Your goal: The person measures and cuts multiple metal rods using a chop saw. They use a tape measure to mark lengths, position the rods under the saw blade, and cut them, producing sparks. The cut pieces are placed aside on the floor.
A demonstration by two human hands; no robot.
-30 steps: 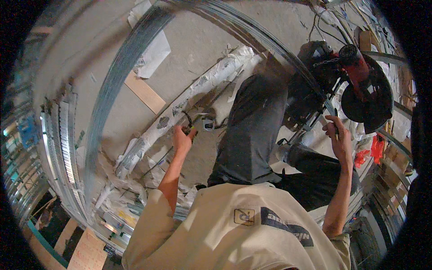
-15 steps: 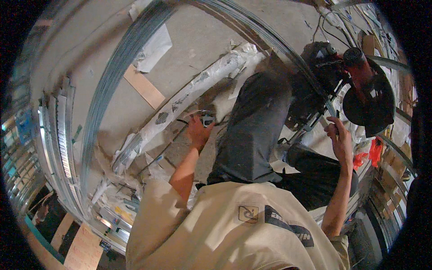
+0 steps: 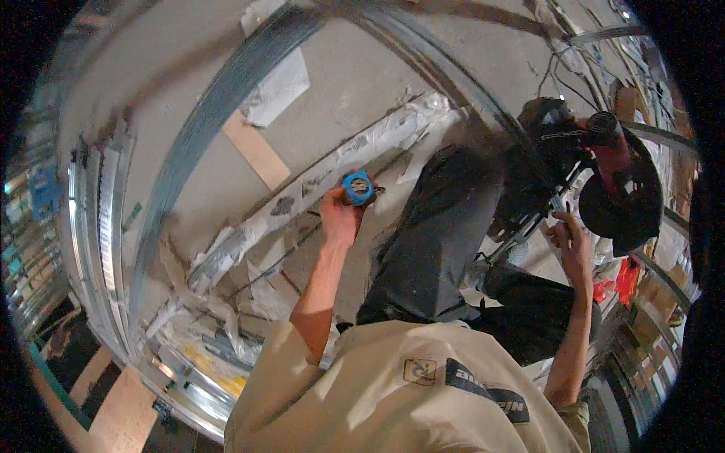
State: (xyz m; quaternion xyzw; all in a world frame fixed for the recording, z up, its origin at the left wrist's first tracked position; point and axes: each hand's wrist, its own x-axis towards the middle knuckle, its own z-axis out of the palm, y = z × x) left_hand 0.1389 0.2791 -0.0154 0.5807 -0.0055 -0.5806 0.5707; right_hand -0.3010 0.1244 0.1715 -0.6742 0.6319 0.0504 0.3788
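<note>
In my left hand [image 3: 341, 219] I grip a blue tape measure [image 3: 359, 188], held above the floor just left of my bent knee. The fingers of my right hand [image 3: 572, 241] are curled beside the end of a long grey metal profile [image 3: 445, 57], which arches in from the top of the view. Whatever those fingers hold is too small to make out. Close to that hand stands a cut-off saw [image 3: 621, 177] with a dark round guard and a reddish body.
A long plastic-wrapped bundle [image 3: 302, 192] lies slantwise on the floor, near a wooden board [image 3: 257, 155] and a white sheet [image 3: 281, 90]. Bright metal profiles [image 3: 109, 219] are stacked at the left. A red bag [image 3: 627, 278] sits below the saw.
My left hand has risen slightly and turned, bringing the blue face of the tape measure into sight. My right hand has shifted a little lower beside the profile's end.
</note>
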